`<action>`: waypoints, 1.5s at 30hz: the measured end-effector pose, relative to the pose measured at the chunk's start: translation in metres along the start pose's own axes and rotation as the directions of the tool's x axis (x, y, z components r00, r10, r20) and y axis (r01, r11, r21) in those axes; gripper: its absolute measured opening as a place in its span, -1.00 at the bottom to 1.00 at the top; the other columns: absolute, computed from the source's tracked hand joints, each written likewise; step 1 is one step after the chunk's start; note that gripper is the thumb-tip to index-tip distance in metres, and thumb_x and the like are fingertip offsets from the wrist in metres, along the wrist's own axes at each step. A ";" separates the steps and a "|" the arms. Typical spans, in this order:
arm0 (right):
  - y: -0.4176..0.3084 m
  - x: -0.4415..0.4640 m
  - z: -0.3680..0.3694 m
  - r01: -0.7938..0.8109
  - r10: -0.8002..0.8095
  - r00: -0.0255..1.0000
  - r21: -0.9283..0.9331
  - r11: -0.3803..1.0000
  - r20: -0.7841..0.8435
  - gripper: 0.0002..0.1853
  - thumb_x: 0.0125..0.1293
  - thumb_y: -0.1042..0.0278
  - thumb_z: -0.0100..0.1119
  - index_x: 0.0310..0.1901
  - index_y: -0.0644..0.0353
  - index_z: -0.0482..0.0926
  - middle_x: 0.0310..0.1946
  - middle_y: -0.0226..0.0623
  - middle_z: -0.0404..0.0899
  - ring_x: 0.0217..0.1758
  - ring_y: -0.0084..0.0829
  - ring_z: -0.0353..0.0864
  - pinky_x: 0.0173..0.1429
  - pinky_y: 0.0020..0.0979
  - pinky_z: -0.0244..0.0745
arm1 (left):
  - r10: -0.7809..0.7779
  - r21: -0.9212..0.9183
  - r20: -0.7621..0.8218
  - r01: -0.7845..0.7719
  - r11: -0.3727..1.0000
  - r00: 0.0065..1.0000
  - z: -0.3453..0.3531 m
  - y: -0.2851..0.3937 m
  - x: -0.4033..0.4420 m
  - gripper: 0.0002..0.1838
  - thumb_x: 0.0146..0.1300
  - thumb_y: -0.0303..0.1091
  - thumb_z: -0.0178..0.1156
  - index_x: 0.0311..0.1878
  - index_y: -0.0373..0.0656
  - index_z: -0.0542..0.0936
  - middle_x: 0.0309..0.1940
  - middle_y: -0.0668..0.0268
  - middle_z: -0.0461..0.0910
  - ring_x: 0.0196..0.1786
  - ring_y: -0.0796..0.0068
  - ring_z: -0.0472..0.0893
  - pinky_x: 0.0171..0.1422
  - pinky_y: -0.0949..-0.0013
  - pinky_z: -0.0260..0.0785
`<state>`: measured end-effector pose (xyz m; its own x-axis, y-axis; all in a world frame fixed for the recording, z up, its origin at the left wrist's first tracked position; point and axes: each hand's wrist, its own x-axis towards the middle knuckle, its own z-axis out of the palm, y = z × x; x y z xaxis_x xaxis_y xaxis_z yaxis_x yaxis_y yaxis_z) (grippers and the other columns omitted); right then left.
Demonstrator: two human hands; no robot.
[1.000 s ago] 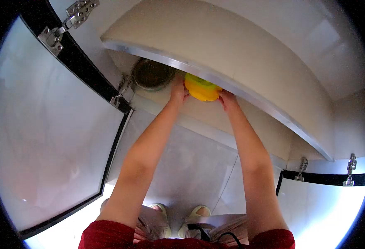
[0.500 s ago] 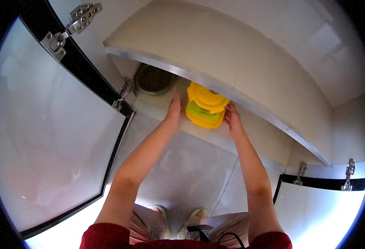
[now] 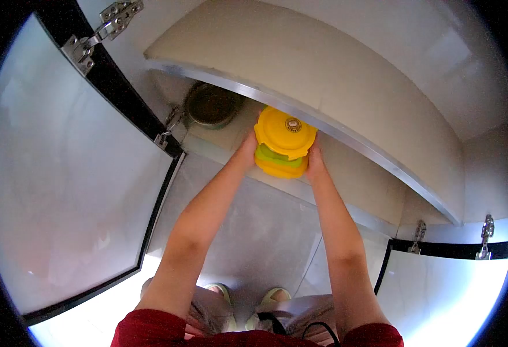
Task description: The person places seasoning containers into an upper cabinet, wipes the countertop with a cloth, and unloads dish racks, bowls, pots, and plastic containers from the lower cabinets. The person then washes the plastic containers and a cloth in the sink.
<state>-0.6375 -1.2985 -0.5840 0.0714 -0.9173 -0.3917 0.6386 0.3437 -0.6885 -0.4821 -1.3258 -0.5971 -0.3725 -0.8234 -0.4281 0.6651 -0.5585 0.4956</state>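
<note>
A stack of food containers stands at the front of the cabinet's lower shelf, under the upper shelf's edge. On top is a round yellow lid (image 3: 283,136) with a small dark printed mark; a green layer (image 3: 277,157) and a wider yellow lid (image 3: 282,169) show beneath it. My left hand (image 3: 249,146) presses against the stack's left side, its fingers mostly hidden. On the other side my right hand (image 3: 316,159) is closed against the stack, fingers partly out of sight behind it.
A dark round pan or dish (image 3: 212,105) sits on the lower shelf to the left. The upper shelf's metal edge (image 3: 300,110) overhangs the stack. Cabinet doors stand open at the left (image 3: 86,185) and right (image 3: 445,289). Tiled floor (image 3: 248,231) lies below.
My left hand has come in from a gap to touch the stack's left side, and my right hand has closed in from the right. The stack's top lid has shifted slightly toward me and left.
</note>
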 end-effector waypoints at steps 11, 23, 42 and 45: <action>0.042 -0.087 -0.010 -0.027 0.021 0.997 -0.086 0.996 -0.073 -0.51 0.33 0.22 0.03 0.25 0.06 0.22 0.12 -0.32 0.41 0.11 -0.38 0.46 0.14 -0.32 0.44 | 0.147 -0.156 0.009 -0.144 0.977 0.989 -0.023 -0.032 -0.106 -0.35 0.30 0.16 -0.06 0.27 -0.13 0.28 0.16 0.28 0.39 0.17 0.44 0.39 0.26 0.38 0.24; -0.017 -0.334 0.115 -0.394 0.422 0.900 0.209 0.895 -0.109 -0.54 0.39 0.10 -0.16 0.28 -0.02 0.20 0.09 -0.28 0.40 0.09 -0.30 0.46 0.13 -0.25 0.45 | 0.107 0.072 -0.425 -0.084 0.994 0.899 0.111 -0.007 -0.406 -0.20 0.29 0.20 -0.09 0.40 -0.18 0.03 0.34 0.19 0.14 0.37 0.37 0.14 0.40 0.42 -0.02; -0.224 -0.600 0.476 -0.306 0.400 0.903 -0.423 0.853 0.154 -0.51 0.37 0.10 -0.07 0.26 0.08 0.16 0.10 -0.37 0.34 0.19 -0.49 0.36 0.25 -0.44 0.28 | 0.359 0.004 -0.393 -0.389 0.921 0.847 0.341 0.187 -0.746 -0.46 0.41 0.05 -0.22 0.30 -0.10 0.22 0.16 0.37 0.33 0.20 0.54 0.30 0.29 0.48 0.12; -0.196 -0.616 0.531 -0.260 0.373 0.899 -0.408 0.875 0.228 -0.50 0.38 0.08 -0.08 0.26 0.08 0.14 0.10 -0.37 0.34 0.19 -0.50 0.35 0.24 -0.44 0.30 | 0.293 -0.100 -0.427 -0.367 0.925 0.855 0.336 0.240 -0.798 -0.49 0.42 0.03 -0.25 0.27 -0.10 0.25 0.13 0.41 0.36 0.15 0.60 0.32 0.25 0.51 0.15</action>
<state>-0.3996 -0.9074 0.1167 0.4769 -0.7426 -0.4703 0.2275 0.6211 -0.7500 -0.2431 -0.8361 0.1174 0.1528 -0.8254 -0.5435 0.8165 -0.2044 0.5400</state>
